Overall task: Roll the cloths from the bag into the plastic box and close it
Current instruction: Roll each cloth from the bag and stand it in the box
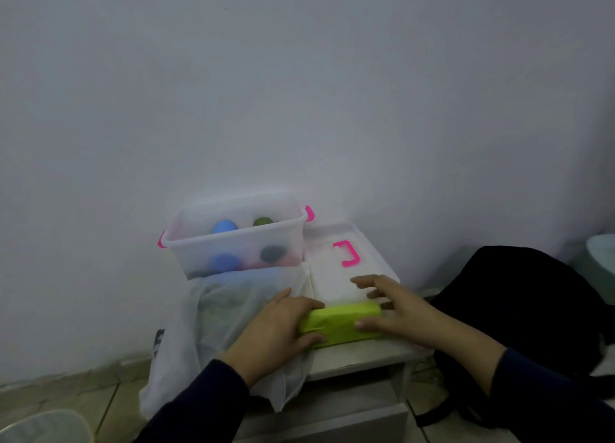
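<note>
At the lower centre of the frame, the left hand (279, 326) grips the left end of the green cloth (342, 324), and the right hand (396, 306) rests relaxed on its right end. The cloth lies on the bench (359, 356). Behind it lies the lid (336, 266), and left of the lid stands the open plastic box (236, 239) with rolled cloths. The white bag (213, 319) hangs at the lower left.

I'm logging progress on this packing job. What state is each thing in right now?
Clear plastic box with pink latches: open, rolled cloths inside.
Clear lid with pink handle: off, lying flat beside the box.
Lime-green cloth: partly rolled on the table, under both hands.
White translucent bag: slumped, cloths inside.
Left hand: gripping the cloth.
Right hand: fingers straight, pressing the cloth.
</note>
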